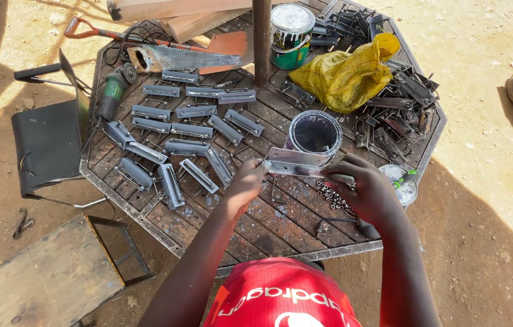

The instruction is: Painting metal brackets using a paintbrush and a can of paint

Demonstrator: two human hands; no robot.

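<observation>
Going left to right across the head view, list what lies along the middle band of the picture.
Black chair → angle grinder → rows of grey metal brackets → left hand → open tin → right hand → heap of dark metal parts.

Bare planks (268, 224) near body passable; metal brackets (177, 130) crowd left; open tin (314, 134) blocks ahead.

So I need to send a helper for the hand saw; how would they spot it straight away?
Start at the octagonal metal table and look to its far left edge, beyond the rows of grey metal brackets. The hand saw lies flat there, beside the green angle grinder. It alone has a long toothed blade.
</observation>
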